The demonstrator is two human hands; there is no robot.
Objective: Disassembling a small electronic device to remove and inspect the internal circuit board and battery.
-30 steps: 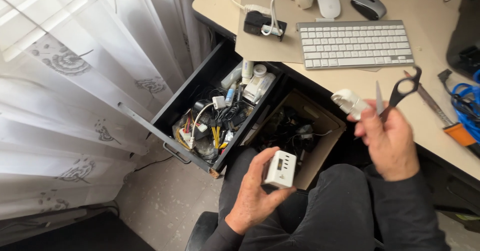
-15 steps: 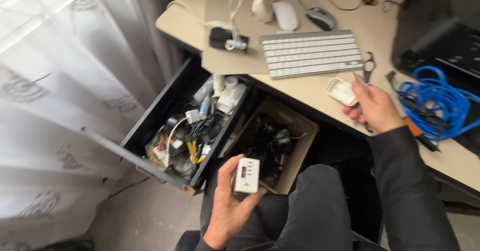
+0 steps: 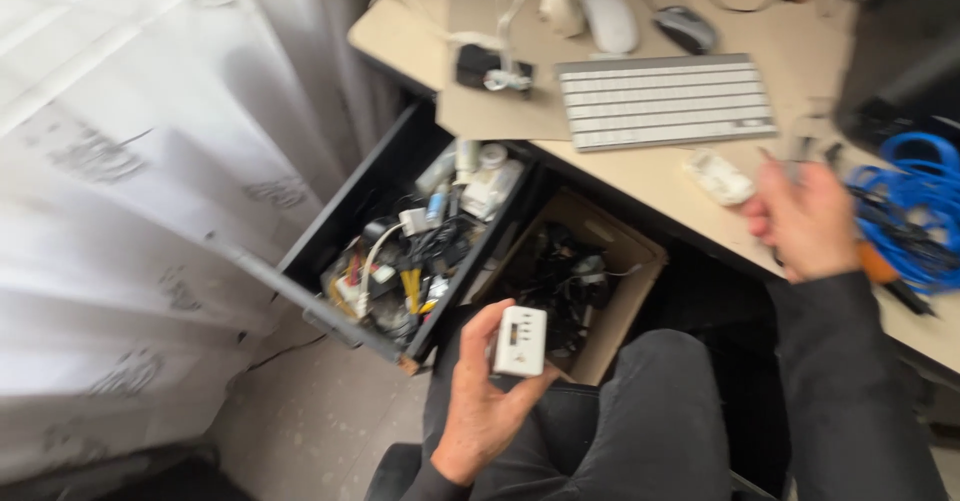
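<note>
My left hand (image 3: 485, 401) is over my lap, shut on a small white boxy device (image 3: 521, 341) with dark slots on its face. My right hand (image 3: 805, 219) is blurred at the front edge of the beige desk (image 3: 640, 171), fingers curled. The dark handles of a pair of scissors (image 3: 808, 148) show right at its fingertips; whether it grips them is unclear. A small white gadget (image 3: 720, 176) lies on the desk just left of that hand.
An open black drawer (image 3: 345, 201) holds several cables and small parts. Beside it, a cardboard box (image 3: 640, 251) of dark cables. On the desk: white keyboard (image 3: 665, 101), two mice (image 3: 610, 21), black adapter (image 3: 485, 66), blue cable coil (image 3: 915, 211). White curtain (image 3: 130, 181) at left.
My right hand came down to the desk with the white gadget and scissors; the gadget now lies on the desk. My left hand has kept hold of the white device.
</note>
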